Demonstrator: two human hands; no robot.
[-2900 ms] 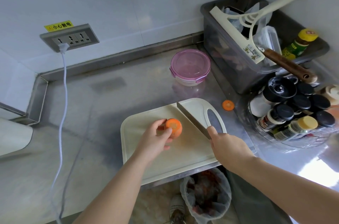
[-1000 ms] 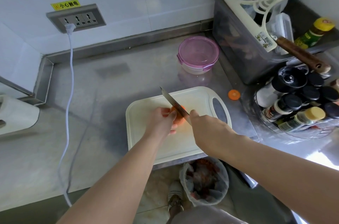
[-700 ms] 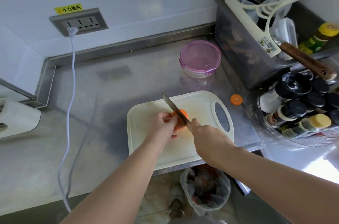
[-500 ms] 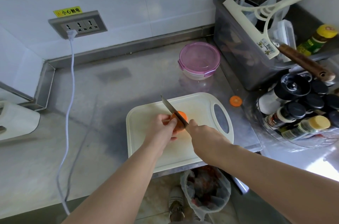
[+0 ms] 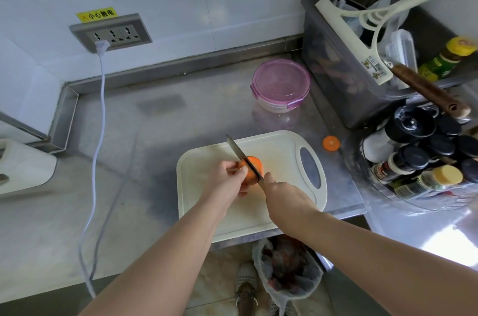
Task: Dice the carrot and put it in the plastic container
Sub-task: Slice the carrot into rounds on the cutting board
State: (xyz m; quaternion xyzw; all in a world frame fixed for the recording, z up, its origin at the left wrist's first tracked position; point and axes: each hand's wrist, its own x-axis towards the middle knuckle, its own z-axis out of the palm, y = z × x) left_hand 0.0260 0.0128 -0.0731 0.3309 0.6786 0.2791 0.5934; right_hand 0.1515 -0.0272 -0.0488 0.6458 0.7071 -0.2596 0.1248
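An orange carrot piece [image 5: 254, 164] stands on the cream cutting board [image 5: 282, 155] at the counter's front edge. My left hand [image 5: 227, 181] grips the carrot from its left side. My right hand [image 5: 282, 193] holds a knife [image 5: 239, 151] whose blade lies across the top of the carrot, tip pointing away to the upper left. The round plastic container [image 5: 280, 88] with a pink lid sits behind the board, lid on. A loose carrot slice [image 5: 330, 143] lies on the counter to the right of the board.
A grey bin [image 5: 336, 77] with a squeegee and bottles stands at the back right. A tray of spice jars [image 5: 419, 158] is right of the board. A white cable [image 5: 99, 119] hangs from the wall socket at left. A bagged waste bin [image 5: 287, 271] sits below the counter edge.
My right hand picked the knife up from the board and brought it onto the carrot. Over the last second the blade has stayed across the carrot while my left hand keeps gripping it.
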